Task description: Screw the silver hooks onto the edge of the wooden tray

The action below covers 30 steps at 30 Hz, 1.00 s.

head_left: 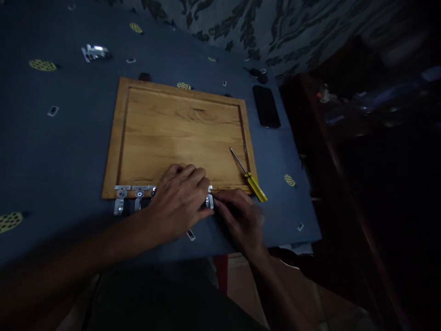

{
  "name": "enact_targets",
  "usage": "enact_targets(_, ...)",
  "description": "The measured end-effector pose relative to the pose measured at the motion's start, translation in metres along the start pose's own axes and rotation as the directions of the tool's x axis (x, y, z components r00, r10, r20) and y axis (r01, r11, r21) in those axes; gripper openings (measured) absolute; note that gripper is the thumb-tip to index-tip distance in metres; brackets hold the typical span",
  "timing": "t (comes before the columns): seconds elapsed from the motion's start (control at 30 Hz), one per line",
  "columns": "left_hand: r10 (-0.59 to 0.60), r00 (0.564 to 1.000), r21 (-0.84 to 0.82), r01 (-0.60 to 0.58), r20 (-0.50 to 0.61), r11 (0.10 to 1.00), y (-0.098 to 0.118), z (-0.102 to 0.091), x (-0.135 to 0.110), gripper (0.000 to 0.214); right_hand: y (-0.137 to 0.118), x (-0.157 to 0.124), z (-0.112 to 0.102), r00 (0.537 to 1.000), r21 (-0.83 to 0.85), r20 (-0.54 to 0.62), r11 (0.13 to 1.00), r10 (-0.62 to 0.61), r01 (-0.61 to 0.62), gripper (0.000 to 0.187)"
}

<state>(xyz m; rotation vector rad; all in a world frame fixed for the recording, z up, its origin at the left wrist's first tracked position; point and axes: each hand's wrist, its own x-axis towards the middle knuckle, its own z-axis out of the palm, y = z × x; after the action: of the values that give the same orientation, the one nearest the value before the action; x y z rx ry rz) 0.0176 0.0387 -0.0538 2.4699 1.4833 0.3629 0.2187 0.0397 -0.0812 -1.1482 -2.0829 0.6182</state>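
A framed wooden board [186,133] lies flat on the table. Silver metal hooks [120,200] are lined up along its near edge, one with a screw head showing [139,194]. My left hand [181,195] is closed over that edge, its fingers curled and its thumb below, around a silver metal hook [209,200]. From the right, my right hand [241,216] reaches in with thumb and forefinger pinched against this hook; what lies between the fingertips is hidden. A screwdriver [255,186] with a yellow handle rests across the board's right front corner.
More silver metal pieces [97,52] lie at the table's back left. A black phone [266,106] and a bunch of keys [259,74] are right of the board. The blue patterned tablecloth [79,147] ends at the right; dark furniture [330,151] stands beyond.
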Motion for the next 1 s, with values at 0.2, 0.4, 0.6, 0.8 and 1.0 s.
enact_targets(0.2, -0.002, 1.000, -0.008, 0.003, 0.029, 1.000, -0.0002, -0.0028, 0.0014, 0.034, 0.0019, 0.0019, 0.0059, 1.000, -0.004, -0.027, 1.000, 0.015, -0.015, 0.009)
enact_targets(0.4, -0.003, 1.000, -0.015, 0.004, 0.019, 1.000, 0.0004, -0.0020, 0.0004, 0.033, 0.0029, 0.0046, 0.0095, 0.999, -0.016, -0.031, 1.000, 0.023, -0.023, 0.008)
enact_targets(0.6, 0.000, 1.000, -0.022, 0.001, 0.017, 1.000, -0.0005, -0.0013, 0.0011, 0.033, 0.0016, 0.0050, 0.0107, 0.999, -0.029, -0.042, 1.000, 0.009, -0.011, 0.010)
enact_targets(0.8, -0.002, 1.000, -0.024, 0.003, 0.022, 1.000, 0.0007, -0.0017, 0.0025, 0.033, -0.0001, 0.0052, 0.0111, 0.999, -0.043, -0.039, 0.999, -0.034, 0.032, 0.014)
enact_targets(1.0, -0.011, 0.998, -0.025, 0.012, 0.059, 1.000, 0.0011, -0.0045, 0.0034, 0.033, -0.0029, 0.0044, 0.0108, 0.998, -0.059, -0.034, 0.997, -0.060, 0.058, 0.019)
